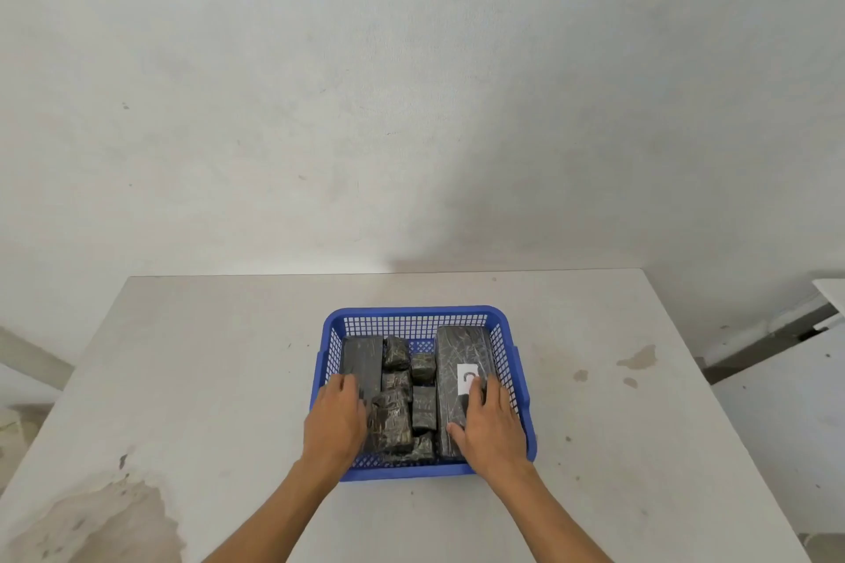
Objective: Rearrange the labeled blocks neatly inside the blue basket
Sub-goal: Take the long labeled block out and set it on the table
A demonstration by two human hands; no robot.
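Note:
A blue mesh basket (414,315) sits mid-table and holds several dark wrapped blocks. A long block (462,347) with a white label (466,373) lies along the right side. My right hand (489,425) rests on its near end, fingers spread over it and the label. A medium dark block (363,354) lies along the left side; my left hand (336,416) lies on its near end. Between them sit smaller blocks (395,352), (423,367), (424,407) and a bigger crumpled one (388,423). Whether either hand grips its block is unclear.
The basket stands on a white table (183,379) with stains at the near left and right. A pale wall rises behind the table's far edge. Another white surface (830,290) shows at the far right.

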